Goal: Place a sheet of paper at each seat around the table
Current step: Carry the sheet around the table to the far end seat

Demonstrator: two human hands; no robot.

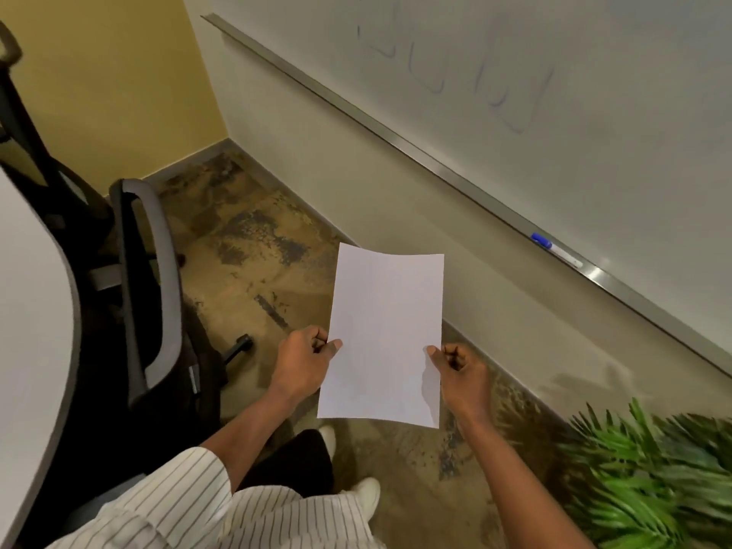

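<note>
Paper [386, 334]: one white sheet, blank on the side that is seen, is held in the air above the floor [253, 271], between the two hands. It is not laid on the table. Its far end is slightly curved.
Left hand [303, 360]: it is closed on the left edge of the paper, the edge pinched between the thumb and the curled fingers.
Right hand [459, 364]: it is closed on the right edge in the same way, the thumb lying on top of the sheet.
Sleeve [186, 485]: white with thin dark stripes, seen on the left arm.
Shoes [366, 495]: two pale shoes are seen under the paper, on the floor.
Chair [146, 287]: a dark office chair with a grey armrest is placed at the table's curved edge, left of the hands.
Table [27, 311]: a pale top, only its edge part is seen at the left.
Whiteboard [515, 93]: it is mounted on the wall at the right, with faint marks.
Marker [554, 249]: blue cap, laid on the whiteboard's ledge.
Plant [653, 473]: green leaves at the lower right, blurred.
</note>
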